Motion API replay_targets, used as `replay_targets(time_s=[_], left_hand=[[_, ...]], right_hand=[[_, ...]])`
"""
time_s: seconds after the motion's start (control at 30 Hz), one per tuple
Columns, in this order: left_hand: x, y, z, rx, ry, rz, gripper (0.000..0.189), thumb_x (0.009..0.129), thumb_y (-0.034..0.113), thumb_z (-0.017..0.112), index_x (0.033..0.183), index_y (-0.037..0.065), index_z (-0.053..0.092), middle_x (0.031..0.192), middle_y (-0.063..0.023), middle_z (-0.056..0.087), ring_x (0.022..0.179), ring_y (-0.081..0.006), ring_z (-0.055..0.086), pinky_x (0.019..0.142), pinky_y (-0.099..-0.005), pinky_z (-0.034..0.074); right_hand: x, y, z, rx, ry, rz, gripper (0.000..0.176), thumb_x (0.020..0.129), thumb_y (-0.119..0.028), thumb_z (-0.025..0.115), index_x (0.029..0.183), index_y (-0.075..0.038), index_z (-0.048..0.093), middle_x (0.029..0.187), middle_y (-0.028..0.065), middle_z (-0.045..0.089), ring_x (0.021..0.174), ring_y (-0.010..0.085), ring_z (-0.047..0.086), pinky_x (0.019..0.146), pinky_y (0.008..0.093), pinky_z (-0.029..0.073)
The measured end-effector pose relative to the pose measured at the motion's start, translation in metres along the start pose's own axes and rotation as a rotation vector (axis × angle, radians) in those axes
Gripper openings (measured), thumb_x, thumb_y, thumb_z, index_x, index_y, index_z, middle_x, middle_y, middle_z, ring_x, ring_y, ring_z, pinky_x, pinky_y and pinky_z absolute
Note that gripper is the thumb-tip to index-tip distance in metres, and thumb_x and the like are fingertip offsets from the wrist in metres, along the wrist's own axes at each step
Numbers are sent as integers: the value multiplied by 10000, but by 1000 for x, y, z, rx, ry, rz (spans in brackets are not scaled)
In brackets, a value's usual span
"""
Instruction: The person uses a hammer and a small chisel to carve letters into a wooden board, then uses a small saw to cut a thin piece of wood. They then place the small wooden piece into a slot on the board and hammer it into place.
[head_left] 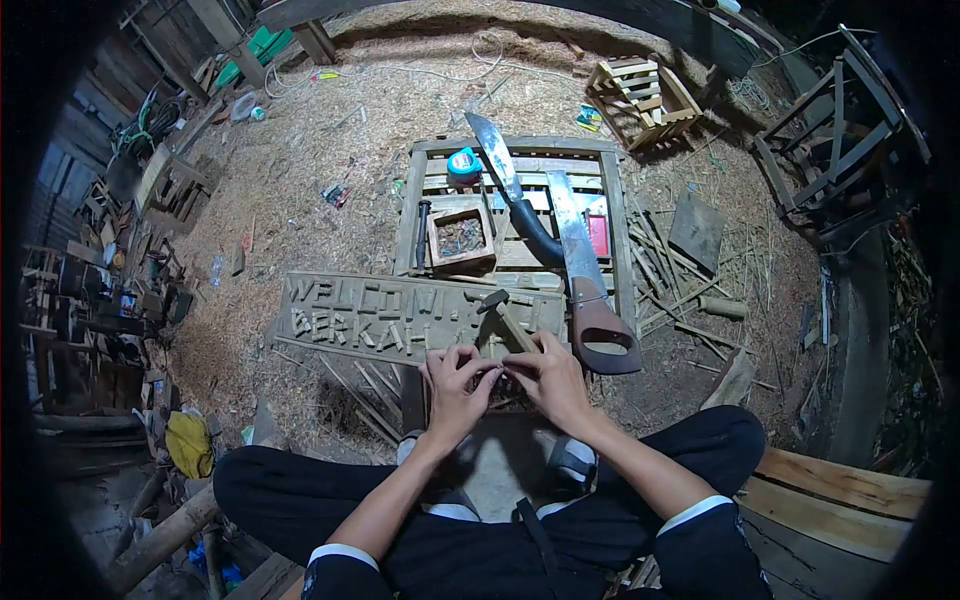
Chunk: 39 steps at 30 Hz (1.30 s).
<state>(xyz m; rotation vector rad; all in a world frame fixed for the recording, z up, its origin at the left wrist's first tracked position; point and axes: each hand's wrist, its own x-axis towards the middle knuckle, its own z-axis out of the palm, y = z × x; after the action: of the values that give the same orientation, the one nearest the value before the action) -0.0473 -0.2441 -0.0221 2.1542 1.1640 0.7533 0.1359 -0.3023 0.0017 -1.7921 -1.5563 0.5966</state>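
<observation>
Near the bottom edge of a wooden sign board (345, 352) with raised stick letters, my left hand (460, 390) and my right hand (548, 380) meet fingertip to fingertip. Both are pinched on something too small to make out. A hammer (512, 322) lies over the board, its handle reaching to my right fingers. Behind the board, a slatted wooden table (612, 240) bears a machete (497, 160), a handsaw (572, 230), a blue tape measure (463, 166), a dark-handled tool (422, 235) and a wooden box (461, 262) of small pieces.
A wooden crate (680, 115) sits at the back right, near a metal-framed stand (838, 125). Sticks and a flat board (696, 232) lie right of the table. Wood shavings cover the ground. Planks (840, 510) are at the lower right, a yellow bag (188, 446) at the lower left.
</observation>
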Motion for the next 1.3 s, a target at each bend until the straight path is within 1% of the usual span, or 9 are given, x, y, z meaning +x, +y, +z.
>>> replay_targets(time_s=[0.2, 0.47, 0.53, 0.67, 0.73, 0.8, 0.87, 1.2, 1.3], left_hand=[[1, 0, 1, 43, 15, 50, 172, 821, 175, 853, 987, 168, 809, 1055, -14, 629, 1059, -255, 498, 952, -429, 335], [5, 2, -5, 94, 11, 125, 196, 806, 174, 850, 996, 164, 805, 1054, -11, 631, 1037, -253, 516, 945, -436, 343], [6, 0, -6, 129, 28, 200, 208, 797, 189, 848, 999, 164, 805, 1057, -11, 645, 1032, -249, 529, 940, -436, 348], [8, -5, -6, 145, 32, 242, 217, 787, 204, 848, 996, 164, 804, 1050, -11, 665, 1014, -246, 546, 937, -439, 352], [9, -6, -5, 153, 38, 284, 220, 781, 206, 851, 992, 163, 802, 1036, -10, 677, 989, -243, 556, 933, -439, 356], [9, -6, -4, 142, 42, 273, 219, 781, 205, 851, 990, 162, 802, 1036, -10, 678, 988, -243, 559, 933, -441, 359], [8, -6, -4, 130, 44, 260, 218, 780, 205, 850, 988, 162, 802, 1036, -11, 680, 987, -243, 561, 932, -443, 362], [9, -5, -4, 151, 19, 269, 214, 775, 214, 851, 977, 165, 803, 1036, -8, 684, 1005, -240, 578, 929, -433, 387], [9, -5, -3, 145, 23, 254, 211, 771, 219, 851, 969, 163, 800, 1037, -6, 684, 1010, -242, 579, 941, -438, 384]], right_hand=[[1, -1, -1, 11, -8, 15, 175, 862, -106, 801, 1035, -88, 819, 1118, 187, 652, 969, 411, 706, 813, 476, 572], [0, -2, -4, 8, -29, 1, 218, 848, -71, 790, 1064, -88, 810, 1168, 193, 643, 999, 417, 699, 834, 477, 572], [0, -2, -4, 14, -40, 9, 224, 846, -67, 790, 1068, -85, 809, 1170, 194, 643, 1007, 416, 698, 839, 476, 572], [0, -2, -3, 32, -52, 49, 234, 838, -89, 811, 1072, -86, 821, 1151, 220, 659, 1036, 414, 691, 891, 449, 558], [0, -2, -3, 38, -46, 47, 232, 840, -90, 811, 1071, -84, 821, 1150, 220, 659, 1032, 414, 692, 890, 450, 558], [0, -2, -3, 45, -40, 45, 229, 842, -92, 811, 1071, -82, 821, 1148, 221, 658, 1029, 415, 693, 889, 452, 558], [1, -2, -4, 26, -47, 23, 224, 853, -71, 788, 1076, -74, 808, 1191, 202, 644, 1016, 419, 703, 861, 474, 577], [0, -1, -5, 35, -42, 7, 217, 852, -81, 795, 1068, -76, 809, 1203, 213, 643, 1015, 426, 708, 867, 469, 582], [0, 2, -6, 22, -73, 21, 237, 874, -55, 763, 1108, -74, 795, 1209, 207, 645, 1038, 417, 702, 868, 466, 576]])
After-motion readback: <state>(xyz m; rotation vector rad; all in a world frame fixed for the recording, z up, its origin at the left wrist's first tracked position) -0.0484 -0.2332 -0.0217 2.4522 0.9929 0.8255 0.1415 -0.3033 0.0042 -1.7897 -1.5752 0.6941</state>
